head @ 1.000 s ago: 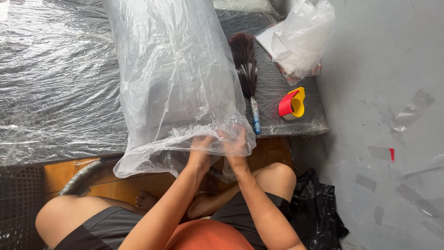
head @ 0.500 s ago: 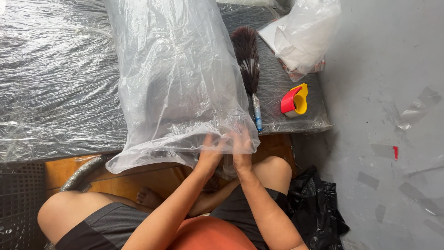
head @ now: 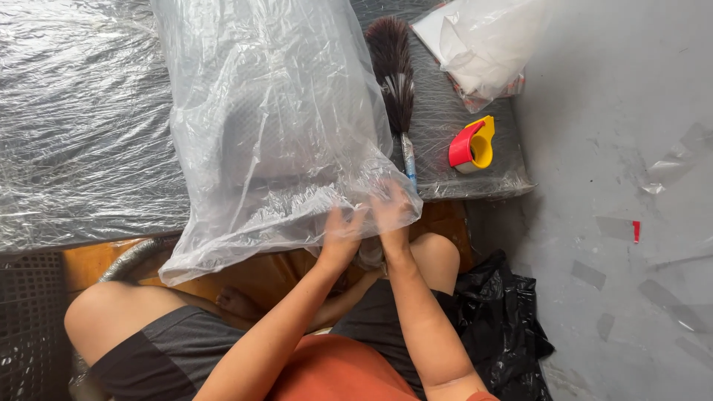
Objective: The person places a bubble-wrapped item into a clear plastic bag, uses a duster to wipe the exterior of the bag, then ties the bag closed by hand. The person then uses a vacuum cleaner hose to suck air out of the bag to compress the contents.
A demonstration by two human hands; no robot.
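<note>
The person sits low at the edge of a table [head: 82, 148] wrapped in clear film, knees out, both arms reaching forward to the open end of a big clear bag [head: 260, 126] that lies lengthwise on the table and hangs over its near edge. Something grey and bulky sits inside the bag; through the wrinkled plastic I cannot tell what it is.

The left hand [head: 340, 234] has its fingers spread and bent against the bag's mouth, bunching plastic. The right hand [head: 390, 212] is just beside it, partly under the film, so whether it pinches the plastic or only presses on it is hard to say. The two hands are close together, nearly touching, at the bag's right corner.

By the look of it, the step in hand is gathering the loose mouth of the bag. To my eye the next move calls for drawing the slack from the far left corner over to the hands, since that side hangs open and flat.

Right of the bag lie a dark duster [head: 394, 82] and a red and yellow tape dispenser [head: 471, 145], near the right hand. A heap of white plastic [head: 483, 44] sits at the far corner, and a black bag [head: 505, 327] lies on the floor by the knee.
</note>
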